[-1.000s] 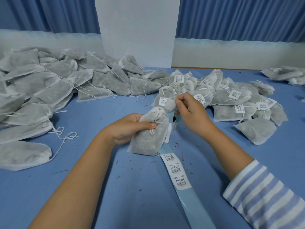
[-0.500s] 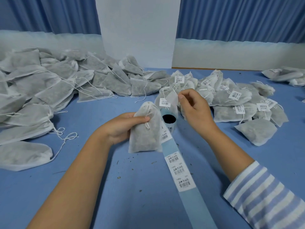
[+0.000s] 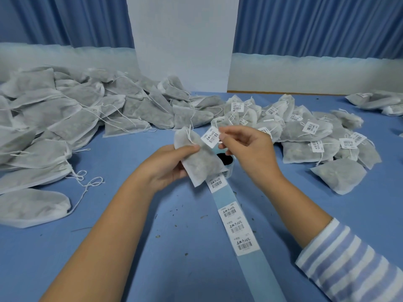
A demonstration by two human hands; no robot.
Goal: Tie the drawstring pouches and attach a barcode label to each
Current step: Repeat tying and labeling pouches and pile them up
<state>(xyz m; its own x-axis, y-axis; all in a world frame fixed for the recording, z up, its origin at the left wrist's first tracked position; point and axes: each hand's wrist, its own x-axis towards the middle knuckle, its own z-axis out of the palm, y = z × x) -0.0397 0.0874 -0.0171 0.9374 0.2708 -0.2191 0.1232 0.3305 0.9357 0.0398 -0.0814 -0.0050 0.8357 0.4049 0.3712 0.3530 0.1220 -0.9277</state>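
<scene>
Print on the loose barcode label (image 3: 211, 138) is too small to be read, and whether it touches the cord of the drawstring pouch (image 3: 201, 164) cannot be told. Most of the label roll (image 3: 227, 162) is hidden behind that pouch; only its dark core and right wall are seen. The backing strip (image 3: 250, 258) runs from the roll toward the near edge, where it is cut off. Three labels lie on it in a row, and one more is partly covered by the pouch's lower corner.

The pouch is held above the blue table (image 3: 141, 269), at centre, in the left hand (image 3: 168, 168), with the thumb laid across its upper front and the fingers curled behind it. The label is pinched between thumb and forefinger of the right hand (image 3: 248, 153), just right of the pouch's mouth, the other fingers loosely bent.

A heap of unlabelled pouches (image 3: 65, 118) is cropped at far left; labelled pouches (image 3: 305, 131) are piled at far right. The striped sleeve (image 3: 349, 269) is cut off at the near right corner.
</scene>
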